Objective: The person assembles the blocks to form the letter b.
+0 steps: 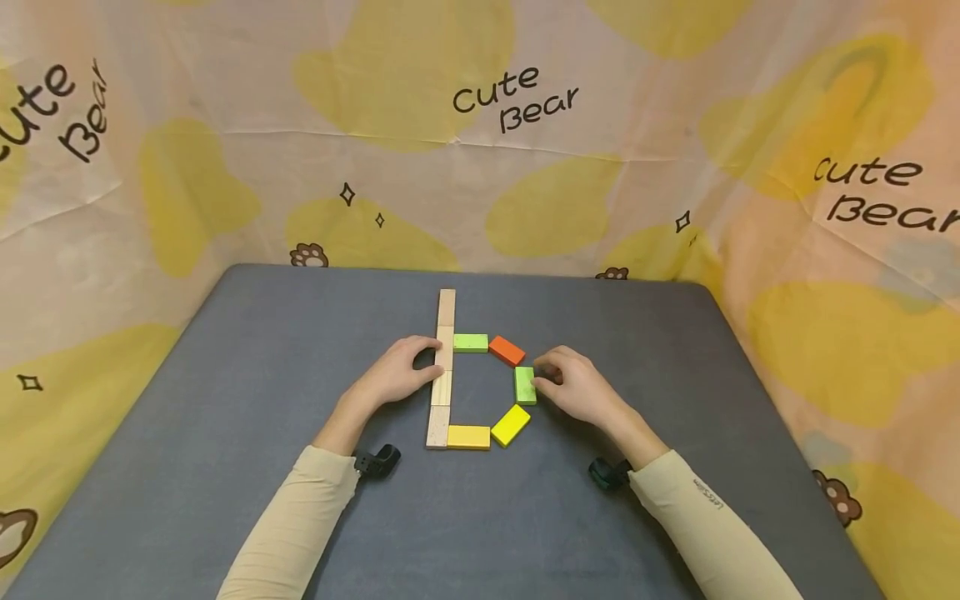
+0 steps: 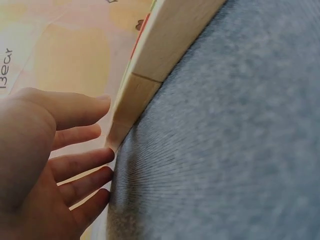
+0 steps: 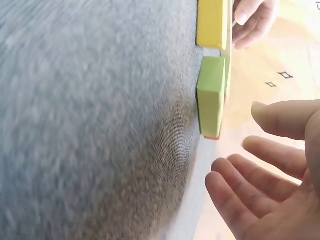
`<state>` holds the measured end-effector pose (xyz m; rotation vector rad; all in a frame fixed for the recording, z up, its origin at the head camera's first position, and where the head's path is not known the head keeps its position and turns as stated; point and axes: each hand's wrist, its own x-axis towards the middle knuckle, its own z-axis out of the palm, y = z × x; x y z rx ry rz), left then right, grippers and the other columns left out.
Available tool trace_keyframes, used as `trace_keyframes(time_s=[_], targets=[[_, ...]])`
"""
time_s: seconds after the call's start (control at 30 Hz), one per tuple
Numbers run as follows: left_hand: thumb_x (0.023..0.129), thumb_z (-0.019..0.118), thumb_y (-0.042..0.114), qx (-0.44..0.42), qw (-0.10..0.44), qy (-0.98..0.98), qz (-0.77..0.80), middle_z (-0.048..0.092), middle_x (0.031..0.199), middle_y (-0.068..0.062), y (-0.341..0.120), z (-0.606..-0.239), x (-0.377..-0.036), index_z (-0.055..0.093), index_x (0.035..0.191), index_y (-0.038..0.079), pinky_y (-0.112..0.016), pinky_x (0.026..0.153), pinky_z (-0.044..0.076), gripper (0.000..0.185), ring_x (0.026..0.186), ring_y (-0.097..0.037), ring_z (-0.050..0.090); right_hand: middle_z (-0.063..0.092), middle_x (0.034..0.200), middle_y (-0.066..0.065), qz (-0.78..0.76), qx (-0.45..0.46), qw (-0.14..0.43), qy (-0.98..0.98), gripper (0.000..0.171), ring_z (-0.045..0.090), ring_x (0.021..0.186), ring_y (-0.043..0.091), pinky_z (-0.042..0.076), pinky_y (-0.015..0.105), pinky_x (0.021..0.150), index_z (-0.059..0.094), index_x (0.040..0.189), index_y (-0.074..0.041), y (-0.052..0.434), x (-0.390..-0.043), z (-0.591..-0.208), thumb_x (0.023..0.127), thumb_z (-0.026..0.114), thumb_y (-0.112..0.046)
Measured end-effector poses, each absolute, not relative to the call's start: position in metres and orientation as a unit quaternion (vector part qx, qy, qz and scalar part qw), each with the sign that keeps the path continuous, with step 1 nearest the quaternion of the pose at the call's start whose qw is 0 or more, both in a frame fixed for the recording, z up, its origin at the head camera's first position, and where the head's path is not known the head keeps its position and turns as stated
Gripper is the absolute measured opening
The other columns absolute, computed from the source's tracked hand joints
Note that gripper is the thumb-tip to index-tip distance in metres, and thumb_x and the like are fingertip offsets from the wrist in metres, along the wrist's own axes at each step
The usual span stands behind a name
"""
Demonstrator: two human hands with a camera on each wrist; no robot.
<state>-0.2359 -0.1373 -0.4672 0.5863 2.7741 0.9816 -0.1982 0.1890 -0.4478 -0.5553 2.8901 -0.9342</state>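
Note:
Plain wooden blocks (image 1: 442, 387) lie end to end in a straight column on the grey table. From its right side a curve bulges out: a green block (image 1: 471, 342), an orange block (image 1: 507, 350), a second green block (image 1: 525, 386), a bright yellow block (image 1: 512, 425) and a darker yellow block (image 1: 468, 437). My left hand (image 1: 396, 372) has its fingertips right at the column's left side, fingers loosely extended. Just right of the second green block is my right hand (image 1: 579, 385); the right wrist view shows its relaxed fingers spread, with nothing between them.
Dark bands with small devices sit on the left wrist (image 1: 377, 461) and right wrist (image 1: 609, 473). A patterned cloth (image 1: 540, 200) with printed lettering hangs behind the table (image 1: 315, 308) and along both sides.

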Motion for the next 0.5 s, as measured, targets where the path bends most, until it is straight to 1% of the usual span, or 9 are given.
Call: trace_keyframes(time_s=[0.17, 0.3, 0.5], targets=[[0.099, 0.066, 0.028, 0.190, 0.063, 0.922, 0.330, 0.056, 0.143, -0.015, -0.142, -0.464, -0.236, 0.057, 0.142, 0.005, -0.053, 0.114, 0.036, 0.049, 0.138, -0.035, 0.047, 0.063, 0.123, 0.008, -0.295, -0.170, 0.020, 0.940, 0.036, 0.062, 0.106, 0.026, 0.055, 0.046, 0.088, 0.069, 0.126, -0.005, 0.195, -0.197, -0.443, 0.096, 0.072, -0.024], [0.100, 0.065, 0.028, 0.194, 0.054, 0.926, 0.319, 0.057, 0.142, -0.015, -0.146, -0.459, -0.234, 0.058, 0.141, 0.005, -0.052, 0.113, 0.039, 0.048, 0.136, -0.034, 0.049, 0.062, 0.127, 0.009, -0.285, -0.159, 0.015, 0.945, 0.038, 0.061, 0.114, 0.029, 0.053, 0.050, 0.094, 0.068, 0.128, -0.005, 0.201, -0.196, -0.442, 0.097, 0.070, -0.026], [0.101, 0.064, 0.028, 0.204, 0.031, 0.936, 0.285, 0.058, 0.142, -0.014, -0.154, -0.451, -0.226, 0.059, 0.140, 0.006, -0.055, 0.110, 0.041, 0.046, 0.134, -0.035, 0.051, 0.061, 0.133, 0.012, -0.267, -0.153, -0.008, 0.952, 0.042, 0.054, 0.126, 0.035, 0.046, 0.056, 0.103, 0.066, 0.131, -0.004, 0.207, -0.192, -0.440, 0.098, 0.068, -0.031]])
